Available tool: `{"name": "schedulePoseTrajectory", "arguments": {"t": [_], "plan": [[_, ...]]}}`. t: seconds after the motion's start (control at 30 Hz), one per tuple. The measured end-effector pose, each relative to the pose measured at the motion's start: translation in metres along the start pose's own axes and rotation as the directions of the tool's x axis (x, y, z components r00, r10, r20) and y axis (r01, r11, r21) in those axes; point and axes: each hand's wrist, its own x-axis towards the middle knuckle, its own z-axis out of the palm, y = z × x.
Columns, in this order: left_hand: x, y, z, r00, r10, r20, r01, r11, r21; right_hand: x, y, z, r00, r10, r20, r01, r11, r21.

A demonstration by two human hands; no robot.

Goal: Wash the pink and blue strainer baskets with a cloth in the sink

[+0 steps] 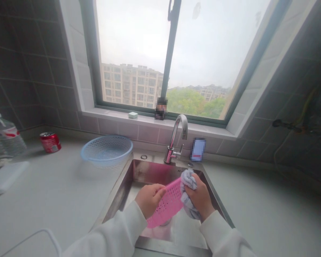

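Observation:
A pink perforated plastic basket (169, 203) is tilted over the metal sink (149, 171). My left hand (150, 200) is closed on its left side, thumb over the upper rim. Bunched in my right hand (200, 194) is a pale grey-white cloth (187, 192), pressed against the basket's right end; the fingers behind the cloth are partly hidden. Behind the basket rises a chrome faucet (176, 139), with no water seen running from it. Part of the sink's drain shows below the basket.
On the counter left of the sink stand a light blue perforated basket (107, 150), a red can (50, 142) and a clear plastic bottle (6, 134). A blurred-out phone-like screen (198, 150) leans behind the sink. A small pale box (133, 115) sits on the windowsill.

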Motion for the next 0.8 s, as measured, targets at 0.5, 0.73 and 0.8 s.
{"name": "schedulePoseTrajectory", "arguments": {"t": [0.5, 0.73, 0.8], "plan": [[0.000, -0.003, 0.010, 0.997, -0.073, 0.032, 0.065, 0.973, 0.220, -0.033, -0.042, 0.024, 0.947, -0.235, 0.218, 0.189, 0.959, 0.213], [-0.003, 0.005, 0.004, 0.997, -0.076, -0.015, 0.078, 0.982, 0.172, -0.010, -0.023, 0.010, 1.000, -0.031, -0.003, 0.031, 0.992, 0.122], [-0.004, 0.006, 0.004, 0.997, -0.073, -0.022, 0.076, 0.983, 0.169, -0.021, -0.031, 0.016, 0.993, -0.102, 0.051, 0.094, 0.986, 0.139]]}}
